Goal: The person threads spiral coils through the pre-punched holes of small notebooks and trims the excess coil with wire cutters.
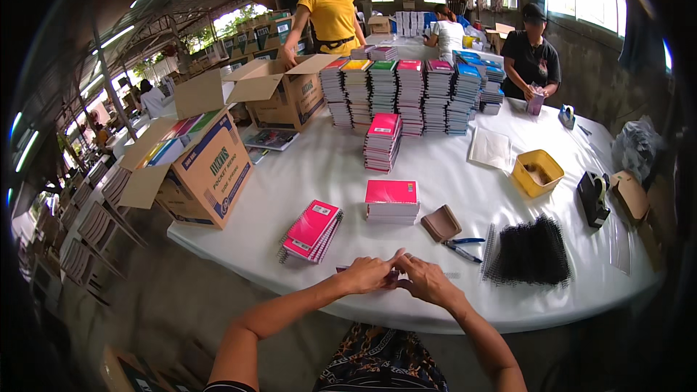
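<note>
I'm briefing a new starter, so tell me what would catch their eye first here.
Probably the colourful row of notebook stacks standing across the white table, with pink notebooks in front of it, nearer the camera. Next, the yellow tub on the right and, nearer the table's edge, the spiky heap of black wire coils. At the near edge, the person's fingers are close together over an item they mostly hide.

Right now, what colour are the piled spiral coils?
The spiral coils are black, seen best in the head view.
</note>
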Motion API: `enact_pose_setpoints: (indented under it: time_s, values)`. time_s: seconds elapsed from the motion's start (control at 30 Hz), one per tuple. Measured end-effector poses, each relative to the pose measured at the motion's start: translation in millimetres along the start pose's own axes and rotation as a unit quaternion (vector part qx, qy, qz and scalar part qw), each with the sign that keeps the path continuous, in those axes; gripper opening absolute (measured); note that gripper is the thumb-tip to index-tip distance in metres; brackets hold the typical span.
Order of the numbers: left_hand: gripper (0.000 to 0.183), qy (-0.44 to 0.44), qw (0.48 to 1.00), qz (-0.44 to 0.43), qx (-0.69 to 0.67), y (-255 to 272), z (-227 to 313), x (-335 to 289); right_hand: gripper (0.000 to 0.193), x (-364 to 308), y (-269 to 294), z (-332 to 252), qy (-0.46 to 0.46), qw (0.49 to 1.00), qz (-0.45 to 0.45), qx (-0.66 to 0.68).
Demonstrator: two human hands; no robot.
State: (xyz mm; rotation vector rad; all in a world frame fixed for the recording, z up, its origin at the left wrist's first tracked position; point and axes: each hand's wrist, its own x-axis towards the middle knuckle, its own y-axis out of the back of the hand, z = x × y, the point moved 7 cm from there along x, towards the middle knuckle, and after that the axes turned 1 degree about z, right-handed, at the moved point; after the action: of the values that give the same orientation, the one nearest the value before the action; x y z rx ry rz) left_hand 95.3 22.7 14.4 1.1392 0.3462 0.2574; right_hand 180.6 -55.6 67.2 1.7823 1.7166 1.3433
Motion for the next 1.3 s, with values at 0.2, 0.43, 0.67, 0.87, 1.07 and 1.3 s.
enact_pose_setpoints:
  time_s: [0.2,0.43,0.67,0.87,1.07,1.3]
  values:
    - [0.104,0.054,0.992,0.078,0.083,56,1,-29,0.014,-1,-27,10,-0.024,1.000,-0.016,-0.005]
    - [0.072,0.009,0.788,0.573,0.228,346,-80,-197,0.012,-10,-20,20,-0.035,0.999,0.007,-0.034]
    - [0.058,0.405,0.643,0.556,0.338,466,-291,-375,0.011,2,-29,14,-0.034,0.999,-0.012,-0.036]
    - [0.060,0.358,0.748,0.483,0.280,326,-459,-390,0.010,1,-21,4,-0.013,1.000,0.005,-0.011]
    - [0.053,0.577,0.672,0.361,0.290,331,-464,-366,0.010,7,-31,20,-0.045,0.996,-0.041,-0.059]
    - [0.063,0.442,0.675,0.516,0.289,435,-417,-399,0.009,-1,-21,6,-0.015,1.000,-0.006,-0.010]
